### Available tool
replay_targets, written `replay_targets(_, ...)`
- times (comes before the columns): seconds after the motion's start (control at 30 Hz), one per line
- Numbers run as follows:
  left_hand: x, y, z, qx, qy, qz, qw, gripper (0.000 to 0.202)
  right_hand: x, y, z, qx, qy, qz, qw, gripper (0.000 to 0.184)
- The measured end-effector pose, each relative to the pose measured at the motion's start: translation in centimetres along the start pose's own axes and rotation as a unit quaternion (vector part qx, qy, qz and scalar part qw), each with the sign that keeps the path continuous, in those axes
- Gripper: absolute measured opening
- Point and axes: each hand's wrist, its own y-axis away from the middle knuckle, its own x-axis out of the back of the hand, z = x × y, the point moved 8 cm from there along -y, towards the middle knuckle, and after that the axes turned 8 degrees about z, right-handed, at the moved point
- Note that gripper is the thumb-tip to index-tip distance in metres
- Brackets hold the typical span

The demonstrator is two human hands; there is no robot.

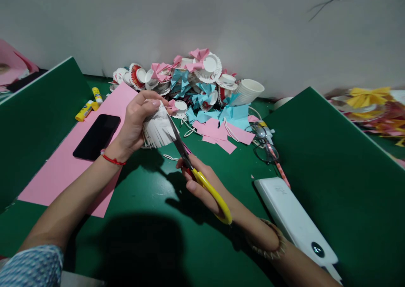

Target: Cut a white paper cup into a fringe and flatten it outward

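Note:
My left hand (136, 120) pinches a white paper cup (158, 128) whose side is cut into a fringe of thin strips. The fingers close around its upper end, hiding part of it. In my right hand (202, 181) is a pair of scissors (202, 179) with yellow handles and dark blades. The blades point up and left, their tips at the right edge of the fringed cup. Whether they are biting into the paper at this instant, I cannot tell. Both hands are held above the green table (148, 190).
Fringed cups with pink and blue paper bows (196, 80) pile against the wall. A phone (96, 137) lies on pink paper (50, 185), near glue sticks (85, 109). Eyeglasses (265, 150) and a white power bank (294, 219) are at right. Green partitions (335, 169) flank both sides.

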Motion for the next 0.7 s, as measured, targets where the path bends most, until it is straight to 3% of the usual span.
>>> replay_targets(0.7,-0.12,0.04,-0.13,0.005,0.030,-0.011,0.999,0.021,0.06,-0.03,0.16,-0.001,0.007,0.007,1.000,0.053)
